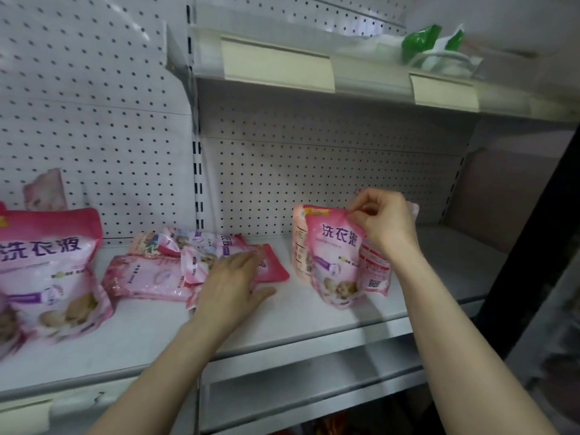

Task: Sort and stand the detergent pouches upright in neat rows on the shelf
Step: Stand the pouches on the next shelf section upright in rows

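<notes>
Now, left hand (pixel 230 277) rests spread on the flat-lying pouches (pixel 150 274), directly beneath it; right hand (pixel 384 221) pinches the top of the standing pouch (pixel 332 255).

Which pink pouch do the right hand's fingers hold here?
The front upright pouch of the right-hand group: the right hand pinches its top corner. The flat pile lies under the left hand; the large pouch stands untouched.
</notes>
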Action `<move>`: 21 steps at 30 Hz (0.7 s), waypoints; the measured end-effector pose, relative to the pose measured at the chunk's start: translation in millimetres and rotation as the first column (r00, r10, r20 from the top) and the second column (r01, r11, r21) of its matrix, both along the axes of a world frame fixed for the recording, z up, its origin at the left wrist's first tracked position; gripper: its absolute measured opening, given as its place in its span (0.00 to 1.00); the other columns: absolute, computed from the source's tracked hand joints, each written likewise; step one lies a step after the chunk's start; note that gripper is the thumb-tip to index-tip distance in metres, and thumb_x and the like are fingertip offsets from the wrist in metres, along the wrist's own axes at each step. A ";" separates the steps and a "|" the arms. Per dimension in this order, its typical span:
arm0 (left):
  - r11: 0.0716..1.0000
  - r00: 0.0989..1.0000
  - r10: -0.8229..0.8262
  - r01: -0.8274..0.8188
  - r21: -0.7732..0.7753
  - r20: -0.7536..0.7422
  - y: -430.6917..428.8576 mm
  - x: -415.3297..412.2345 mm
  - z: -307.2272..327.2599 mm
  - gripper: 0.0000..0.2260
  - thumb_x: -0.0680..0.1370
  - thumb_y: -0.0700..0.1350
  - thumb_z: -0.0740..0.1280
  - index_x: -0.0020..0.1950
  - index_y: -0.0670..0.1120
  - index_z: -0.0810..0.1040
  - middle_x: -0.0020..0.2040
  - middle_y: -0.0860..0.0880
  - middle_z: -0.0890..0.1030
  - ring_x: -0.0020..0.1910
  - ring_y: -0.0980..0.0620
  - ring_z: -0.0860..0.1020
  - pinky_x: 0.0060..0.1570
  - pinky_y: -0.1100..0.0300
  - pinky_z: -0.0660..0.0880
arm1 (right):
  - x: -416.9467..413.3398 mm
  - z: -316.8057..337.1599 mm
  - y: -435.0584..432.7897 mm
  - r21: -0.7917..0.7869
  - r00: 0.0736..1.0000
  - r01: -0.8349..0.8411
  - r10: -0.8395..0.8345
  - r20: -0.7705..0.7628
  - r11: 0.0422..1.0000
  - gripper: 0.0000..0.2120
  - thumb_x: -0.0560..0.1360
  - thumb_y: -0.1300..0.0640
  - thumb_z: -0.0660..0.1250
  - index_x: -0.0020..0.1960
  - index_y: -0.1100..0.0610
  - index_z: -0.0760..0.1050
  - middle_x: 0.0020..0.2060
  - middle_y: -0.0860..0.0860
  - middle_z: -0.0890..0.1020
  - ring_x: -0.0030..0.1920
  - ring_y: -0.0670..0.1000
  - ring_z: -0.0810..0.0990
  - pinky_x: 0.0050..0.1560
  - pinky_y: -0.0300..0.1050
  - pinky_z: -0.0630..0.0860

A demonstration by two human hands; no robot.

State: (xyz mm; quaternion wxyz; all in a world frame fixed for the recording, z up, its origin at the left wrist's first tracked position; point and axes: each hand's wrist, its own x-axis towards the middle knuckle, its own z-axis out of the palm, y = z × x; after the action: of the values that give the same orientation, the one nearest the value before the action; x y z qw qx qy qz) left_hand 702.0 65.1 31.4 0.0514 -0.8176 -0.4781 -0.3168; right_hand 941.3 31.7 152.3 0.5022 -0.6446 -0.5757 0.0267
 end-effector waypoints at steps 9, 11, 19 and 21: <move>0.978 0.995 0.100 -0.101 -0.183 -0.018 -3.4 -31.3 -12.0 0.15 0.79 0.56 0.62 0.45 0.49 0.82 0.47 0.50 0.82 0.51 0.49 0.80 0.44 0.56 0.76 | 12.0 -25.1 4.3 0.076 0.919 0.231 -0.243 0.309 0.970 0.09 0.77 0.64 0.65 0.52 0.54 0.79 0.53 0.55 0.82 0.60 0.60 0.76 0.50 0.48 0.73; 0.988 0.988 0.142 -0.137 -0.071 0.067 2.0 -39.0 -6.3 0.11 0.79 0.50 0.64 0.45 0.46 0.83 0.46 0.48 0.83 0.46 0.45 0.80 0.43 0.56 0.75 | 4.7 -29.2 3.3 0.148 0.852 0.240 -0.281 0.441 0.959 0.12 0.76 0.65 0.66 0.59 0.57 0.78 0.54 0.58 0.83 0.58 0.61 0.77 0.57 0.55 0.73; 0.854 0.888 0.440 -0.367 -0.368 0.136 47.0 -66.1 -2.4 0.23 0.73 0.62 0.70 0.46 0.42 0.70 0.35 0.46 0.75 0.40 0.42 0.77 0.31 0.54 0.64 | -56.2 -60.2 9.6 0.235 0.878 0.040 -0.146 0.456 0.971 0.11 0.74 0.65 0.68 0.56 0.59 0.80 0.53 0.56 0.83 0.55 0.59 0.78 0.50 0.47 0.70; 0.863 0.864 0.450 -0.355 -0.360 0.226 47.4 -63.5 -1.7 0.23 0.70 0.63 0.72 0.46 0.43 0.74 0.38 0.45 0.80 0.40 0.42 0.78 0.32 0.54 0.68 | -73.4 -79.5 22.9 0.046 0.931 -0.080 0.058 0.360 0.996 0.12 0.76 0.64 0.67 0.58 0.57 0.80 0.54 0.54 0.83 0.52 0.55 0.81 0.48 0.43 0.72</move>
State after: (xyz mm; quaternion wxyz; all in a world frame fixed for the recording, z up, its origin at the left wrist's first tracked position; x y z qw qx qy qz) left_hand 638.5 112.6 29.7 -0.0842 -0.6375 -0.6851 -0.3421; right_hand 867.9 54.6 72.7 0.4068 -0.6025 -0.6806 -0.0909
